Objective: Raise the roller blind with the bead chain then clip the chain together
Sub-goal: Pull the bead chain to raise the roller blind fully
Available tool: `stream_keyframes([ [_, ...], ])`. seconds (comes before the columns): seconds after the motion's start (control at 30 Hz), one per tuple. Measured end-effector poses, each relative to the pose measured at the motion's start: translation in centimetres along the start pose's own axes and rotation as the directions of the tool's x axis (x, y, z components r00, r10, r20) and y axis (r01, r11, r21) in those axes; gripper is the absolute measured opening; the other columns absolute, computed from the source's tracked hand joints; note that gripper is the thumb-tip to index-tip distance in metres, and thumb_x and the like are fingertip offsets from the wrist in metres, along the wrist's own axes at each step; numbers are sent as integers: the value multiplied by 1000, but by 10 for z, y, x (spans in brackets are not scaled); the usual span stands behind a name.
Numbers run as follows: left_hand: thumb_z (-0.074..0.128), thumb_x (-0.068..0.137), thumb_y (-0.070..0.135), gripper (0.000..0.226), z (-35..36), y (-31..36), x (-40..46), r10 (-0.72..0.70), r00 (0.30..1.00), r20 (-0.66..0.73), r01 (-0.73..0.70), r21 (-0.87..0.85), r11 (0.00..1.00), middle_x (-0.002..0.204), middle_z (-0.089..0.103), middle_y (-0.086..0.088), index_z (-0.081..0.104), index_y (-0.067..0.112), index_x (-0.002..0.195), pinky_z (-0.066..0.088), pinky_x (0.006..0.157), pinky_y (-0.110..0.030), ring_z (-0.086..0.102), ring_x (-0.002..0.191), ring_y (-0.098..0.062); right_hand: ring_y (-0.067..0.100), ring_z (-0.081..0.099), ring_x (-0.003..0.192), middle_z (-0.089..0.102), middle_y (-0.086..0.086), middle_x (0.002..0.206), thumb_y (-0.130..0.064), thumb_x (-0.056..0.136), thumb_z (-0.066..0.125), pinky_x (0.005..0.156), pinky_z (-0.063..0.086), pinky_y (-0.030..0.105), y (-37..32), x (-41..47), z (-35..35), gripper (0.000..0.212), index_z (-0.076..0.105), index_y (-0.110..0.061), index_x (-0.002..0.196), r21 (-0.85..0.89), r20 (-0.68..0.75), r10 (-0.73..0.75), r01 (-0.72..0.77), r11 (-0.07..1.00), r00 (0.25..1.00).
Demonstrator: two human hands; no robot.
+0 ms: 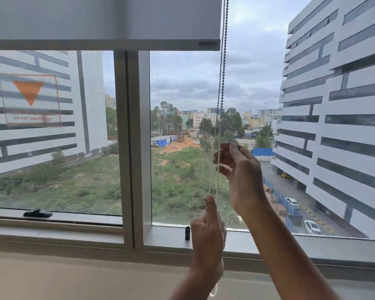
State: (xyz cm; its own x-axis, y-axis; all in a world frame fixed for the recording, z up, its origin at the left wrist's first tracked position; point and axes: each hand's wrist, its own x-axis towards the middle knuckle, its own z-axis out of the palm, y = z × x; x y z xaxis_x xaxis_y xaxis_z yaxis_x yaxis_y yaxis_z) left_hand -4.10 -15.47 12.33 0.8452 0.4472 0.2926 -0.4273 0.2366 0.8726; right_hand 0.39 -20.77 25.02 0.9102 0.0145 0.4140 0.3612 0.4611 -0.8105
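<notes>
The white roller blind [108, 20] covers only the top of the window, its bottom bar [104, 44] level with the upper frame. A bead chain [222, 79] hangs in two strands from the blind's right end. My right hand [240, 169] is raised in front of the right pane, fingers pinched around the chain. Lower down, my left hand [208, 232] is a fist closed on the same chain, thumb pointing up. The chain's tail shows below my left wrist. A small black clip [187, 232] stands on the sill just left of my left hand.
A vertical window mullion [131, 148] divides two panes. A black latch handle [37, 213] lies on the left sill. An orange triangle sticker [29, 100] is on the left pane. Buildings and a green lot lie outside.
</notes>
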Motion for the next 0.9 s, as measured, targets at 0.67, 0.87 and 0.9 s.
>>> stream_keyframes([
  [0.67,53,100,67,80,-42,-103,-17,-46,998,-45,55,246,968,35,31,2,30,22,38,20,46,-23,29,34,-11,11,18,31,30,-9,39,-29,104,54,40,14,18,-41,35,35,56,46,-26,49,133,10,257,-256,957,966],
  [0.87,52,109,43,75,-60,-111,-24,-90,994,66,54,421,905,40,37,-9,36,12,42,26,47,-28,38,37,-14,10,18,29,30,-9,38,-23,103,57,37,17,16,-11,22,26,51,52,-25,53,161,-28,210,-203,966,977],
  [0.9,52,110,41,74,-63,-113,-24,-128,988,84,85,389,917,41,38,-10,39,9,44,27,47,-28,40,37,-15,10,18,30,30,-9,38,-22,103,57,37,17,17,-6,19,24,47,53,-25,56,165,-32,201,-194,967,979],
])
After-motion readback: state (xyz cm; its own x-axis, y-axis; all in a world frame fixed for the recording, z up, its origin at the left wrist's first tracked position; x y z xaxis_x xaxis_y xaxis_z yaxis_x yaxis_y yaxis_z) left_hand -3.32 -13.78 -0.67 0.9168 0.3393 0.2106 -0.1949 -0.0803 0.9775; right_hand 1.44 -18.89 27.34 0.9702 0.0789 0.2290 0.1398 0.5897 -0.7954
